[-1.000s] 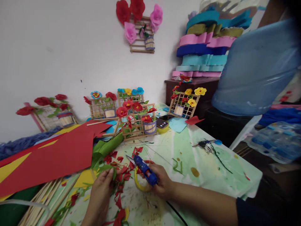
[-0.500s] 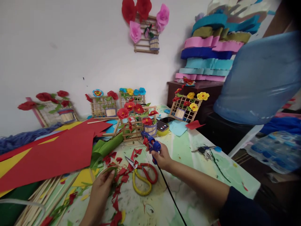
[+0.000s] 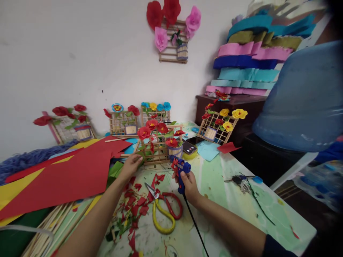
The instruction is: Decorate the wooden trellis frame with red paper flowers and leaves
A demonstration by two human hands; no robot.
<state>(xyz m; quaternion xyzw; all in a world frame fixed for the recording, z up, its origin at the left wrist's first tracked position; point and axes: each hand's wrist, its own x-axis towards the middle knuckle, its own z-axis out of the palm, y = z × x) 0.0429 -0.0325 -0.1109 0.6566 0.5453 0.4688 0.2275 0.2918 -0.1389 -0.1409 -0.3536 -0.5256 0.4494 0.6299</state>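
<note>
My right hand is closed round a blue glue gun, nozzle pointing left and up toward a wooden lattice frame decorated with red paper flowers. Its black cord trails toward me. My left hand reaches to the frame's lower left corner, fingers curled at a green leaf there; whether it grips it is unclear. Scissors with one red and one yellow handle lie on the table between my arms, among red paper scraps.
Red, yellow and green paper sheets and wooden sticks lie at left. More flower frames lean against the wall. A phone, keys, a large blue water bottle and stacked crepe paper are at right.
My left hand left the red scraps near me and reached forward to the frame's corner. My right hand brought the glue gun slightly closer to the frame.
</note>
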